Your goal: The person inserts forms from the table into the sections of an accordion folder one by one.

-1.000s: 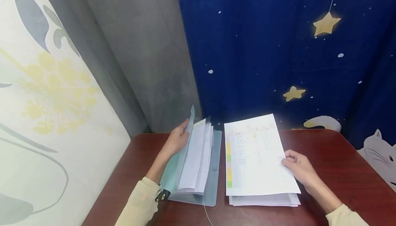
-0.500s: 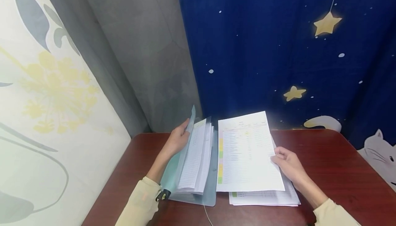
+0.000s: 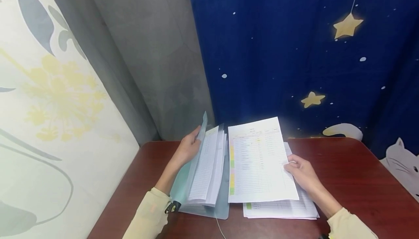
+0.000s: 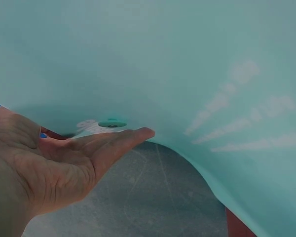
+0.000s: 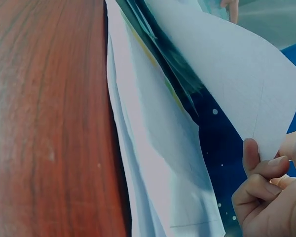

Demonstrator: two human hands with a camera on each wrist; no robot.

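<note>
My left hand [image 3: 188, 148] grips the raised cover of a translucent teal folder [image 3: 224, 199], its thumb on the near face. Printed sheets [image 3: 203, 170] stand fanned inside the folder. The left wrist view is mostly filled by the teal cover [image 4: 153, 64], with the hand [image 4: 59, 165] at its edge. My right hand [image 3: 305, 173] pinches the right edge of a printed sheet [image 3: 255, 166] with a coloured strip down its left side. This sheet is lifted and tilted, overlapping the folder's right edge. Beneath it lies a stack of papers [image 3: 278, 211], partly hidden. Up close, thumb and fingers [image 5: 254, 155] hold the sheet's corner.
Both folder and stack lie on a reddish-brown wooden table [image 3: 343, 173]. Behind it hangs a blue curtain [image 3: 255, 68] with stars, beside a grey curtain [image 3: 157, 68]. A thin cord [image 3: 220, 228] runs from under the folder toward the front edge.
My right hand has carried the sheet leftward, off the stack's left side and over the folder's right edge, uncovering more of the stack. The left hand and folder have stayed put.
</note>
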